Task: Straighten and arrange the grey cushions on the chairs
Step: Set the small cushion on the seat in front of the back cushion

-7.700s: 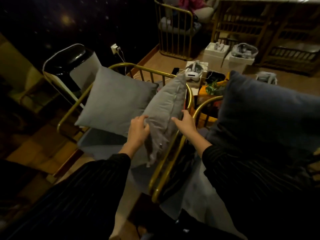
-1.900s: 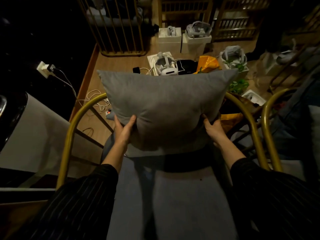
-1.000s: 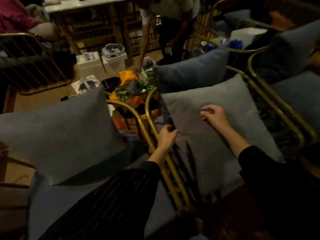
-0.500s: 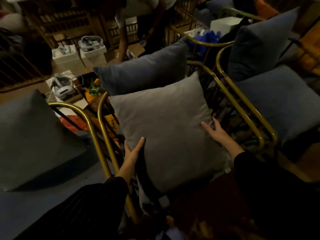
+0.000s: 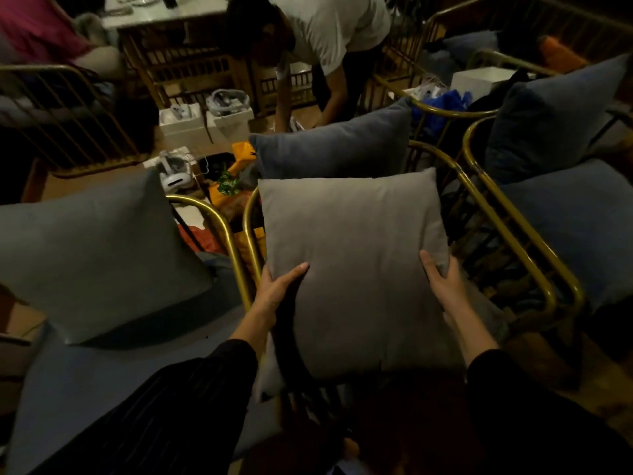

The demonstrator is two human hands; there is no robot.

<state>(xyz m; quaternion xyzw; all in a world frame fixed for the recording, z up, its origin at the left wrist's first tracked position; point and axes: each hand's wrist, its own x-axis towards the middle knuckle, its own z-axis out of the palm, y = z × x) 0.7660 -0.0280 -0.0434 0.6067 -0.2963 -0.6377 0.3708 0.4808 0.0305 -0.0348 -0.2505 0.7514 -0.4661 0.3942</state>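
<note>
A light grey cushion [image 5: 356, 269] stands nearly upright in the middle gold-framed chair [image 5: 496, 231]. My left hand [image 5: 279, 291] grips its lower left edge and my right hand [image 5: 442, 286] grips its lower right edge. Behind it a darker grey-blue cushion [image 5: 335, 145] leans against the chair back. On the left chair [image 5: 222, 231] another grey cushion [image 5: 89, 255] leans upright on the blue seat pad [image 5: 102, 378]. A dark cushion [image 5: 555, 121] rests in the right chair [image 5: 479, 149].
A person in a white shirt [image 5: 329, 32] bends over the floor behind the chairs. White boxes [image 5: 205, 121], a headset [image 5: 173, 173] and an orange bag [image 5: 239, 159] lie on the wooden floor. More gold chairs [image 5: 68, 108] stand at the back left.
Both hands have closed on the light grey cushion's lower edges and raised it more upright and square in the middle chair. The view has shifted slightly left.
</note>
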